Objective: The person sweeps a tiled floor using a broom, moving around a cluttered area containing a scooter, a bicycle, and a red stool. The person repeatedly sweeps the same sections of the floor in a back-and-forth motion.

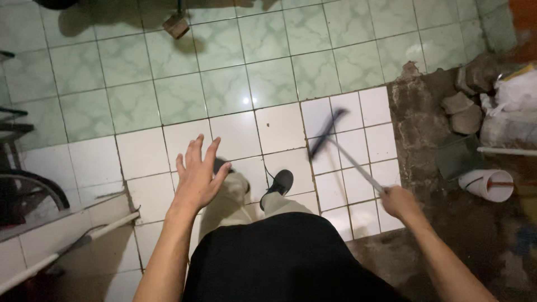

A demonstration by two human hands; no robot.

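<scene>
I look down at my own legs and black shoes (281, 182) on a tiled floor. My right hand (398, 202) grips the pale handle of a long-handled floor tool (349, 159). Its dark head (326, 134) is blurred and rests low over the small white tiles. My left hand (197, 174) is held out in the air with fingers spread and holds nothing.
Bare rough concrete (425, 162) lies to the right with rubble chunks (461, 109), white sacks (512, 112) and a white bucket (486, 184). A white pipe (72, 246) and step sit at lower left. A bicycle wheel (28, 190) shows at the left edge. A small brush (176, 23) lies far back.
</scene>
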